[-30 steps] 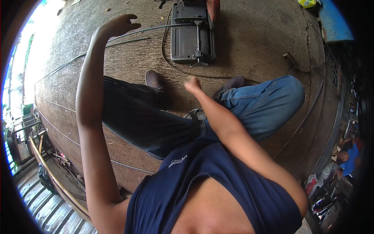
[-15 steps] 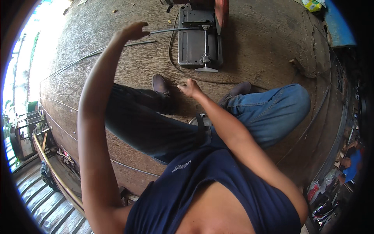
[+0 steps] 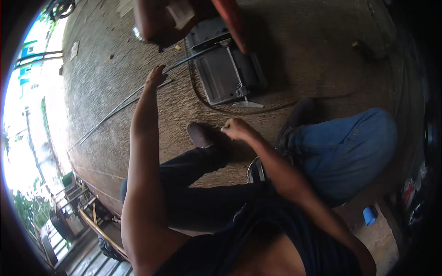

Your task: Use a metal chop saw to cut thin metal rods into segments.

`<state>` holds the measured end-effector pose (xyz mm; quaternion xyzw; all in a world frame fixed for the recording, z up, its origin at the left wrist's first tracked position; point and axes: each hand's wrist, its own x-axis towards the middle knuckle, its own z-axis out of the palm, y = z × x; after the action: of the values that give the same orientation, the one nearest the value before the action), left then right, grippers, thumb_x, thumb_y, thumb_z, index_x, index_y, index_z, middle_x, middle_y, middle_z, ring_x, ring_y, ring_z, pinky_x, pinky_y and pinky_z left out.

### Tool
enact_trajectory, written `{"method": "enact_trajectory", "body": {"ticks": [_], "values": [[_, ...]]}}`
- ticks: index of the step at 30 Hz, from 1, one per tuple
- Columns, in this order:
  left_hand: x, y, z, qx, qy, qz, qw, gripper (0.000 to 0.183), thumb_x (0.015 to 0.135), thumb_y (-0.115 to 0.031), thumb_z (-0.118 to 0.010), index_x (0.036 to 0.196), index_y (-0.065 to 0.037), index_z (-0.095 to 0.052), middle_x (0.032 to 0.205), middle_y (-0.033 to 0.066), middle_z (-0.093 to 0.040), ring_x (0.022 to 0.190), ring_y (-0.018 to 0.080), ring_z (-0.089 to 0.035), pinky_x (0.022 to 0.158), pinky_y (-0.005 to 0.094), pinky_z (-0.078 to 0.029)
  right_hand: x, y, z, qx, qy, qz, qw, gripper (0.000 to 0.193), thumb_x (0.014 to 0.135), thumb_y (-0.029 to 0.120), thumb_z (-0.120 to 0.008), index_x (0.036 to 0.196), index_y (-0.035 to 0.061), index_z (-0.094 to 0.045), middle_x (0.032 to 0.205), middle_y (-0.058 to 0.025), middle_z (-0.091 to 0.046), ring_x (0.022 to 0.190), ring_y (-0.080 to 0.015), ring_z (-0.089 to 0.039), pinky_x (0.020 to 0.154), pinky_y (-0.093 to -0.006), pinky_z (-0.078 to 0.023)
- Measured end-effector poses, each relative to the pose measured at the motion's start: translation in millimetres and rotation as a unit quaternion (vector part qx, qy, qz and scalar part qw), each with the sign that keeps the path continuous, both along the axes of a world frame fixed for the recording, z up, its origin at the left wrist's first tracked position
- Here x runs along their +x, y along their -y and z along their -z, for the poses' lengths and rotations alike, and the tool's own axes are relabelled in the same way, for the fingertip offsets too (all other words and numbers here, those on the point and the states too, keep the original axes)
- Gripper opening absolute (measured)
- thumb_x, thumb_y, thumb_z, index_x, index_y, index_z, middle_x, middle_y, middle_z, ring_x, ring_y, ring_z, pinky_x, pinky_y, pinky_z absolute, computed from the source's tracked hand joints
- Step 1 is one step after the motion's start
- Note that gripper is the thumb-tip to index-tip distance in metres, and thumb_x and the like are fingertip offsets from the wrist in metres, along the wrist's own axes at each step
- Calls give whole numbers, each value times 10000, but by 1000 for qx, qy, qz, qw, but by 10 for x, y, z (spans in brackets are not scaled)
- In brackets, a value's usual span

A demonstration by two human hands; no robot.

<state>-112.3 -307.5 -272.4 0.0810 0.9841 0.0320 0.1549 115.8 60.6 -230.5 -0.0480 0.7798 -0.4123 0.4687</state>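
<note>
A chop saw with a dark grey base (image 3: 209,76) and a red upper housing (image 3: 159,27) stands on the floor ahead of me. A thin metal rod (image 3: 186,60) lies in its clamp and runs out to the left. My left hand (image 3: 155,77) is at this rod, left of the base, with its fingers curled over it. The clamp's screw ends in a flat metal handle (image 3: 248,105). Nearer to me, between my knees, my right hand (image 3: 236,129) is closed. Whatever it may hold is hidden.
A second rod (image 3: 166,83) lies beside the first. A dark cable (image 3: 202,102) curves round the saw base. One block (image 3: 363,48) sits at the far right, and a blue cup (image 3: 369,215) at the lower right. Bright outdoor light and a railing (image 3: 99,230) border the left.
My left hand has come down from beside the rod, fingers loose, onto the rod. My right hand stays closed. The view has shifted, so the saw appears turned and further left.
</note>
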Motion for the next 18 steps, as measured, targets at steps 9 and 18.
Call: {"method": "enact_trajectory", "body": {"ticks": [9, 18], "values": [[-134, 87, 204, 31, 0, -8, 999, 199, 779, -267, -663, 820, -72, -675, 822, 138, -659, 795, 343, -630, 683, 429, -487, -31, 34, -68, -10, 24, -6, 1000, 396, 849, 341, -595, 990, -25, -654, 870, -238, -652, 858, -334, -645, 786, -405, -494], [-184, -873, -4, 166, -139, 35, 976, 772, 663, -295, -796, 1304, -86, -420, 1132, 190, -594, 938, 368, -608, 796, 437, -490, 151, 198, -13, 0, 34, -54, 998, 401, 844, 368, -596, 1003, 5, -657, 897, -204, -660, 883, -329, -640, 802, -407, -488]]}}
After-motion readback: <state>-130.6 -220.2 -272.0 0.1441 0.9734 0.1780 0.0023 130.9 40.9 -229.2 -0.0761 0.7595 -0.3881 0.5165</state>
